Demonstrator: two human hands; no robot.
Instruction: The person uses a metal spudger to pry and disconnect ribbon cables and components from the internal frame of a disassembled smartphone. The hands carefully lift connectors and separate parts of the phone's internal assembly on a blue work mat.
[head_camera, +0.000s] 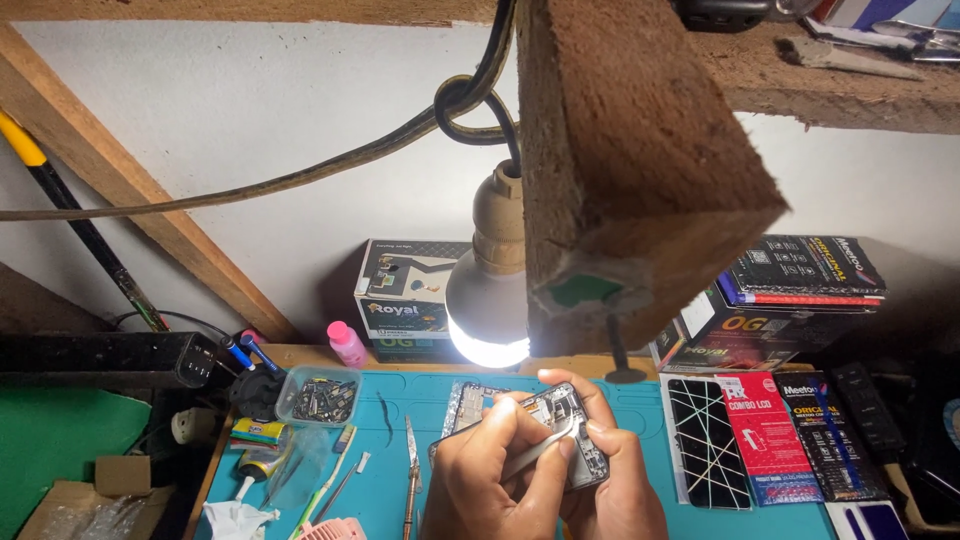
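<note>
Right hand (495, 470) pinched tweezers (545, 448) into opened phone (565, 430); left hand (610, 480) gripped phone. Risk: tip slip, scratched board, likely.

a single head-worn view looks forward and slightly down from close above the table (640, 505), facing a white wall. the hands sit at the very bottom edge, partly cut off. a rough wooden beam (640, 150) and a lit white bulb (487, 310) hang very near the lens, blocking the upper middle. no second view shares the scene.
</note>
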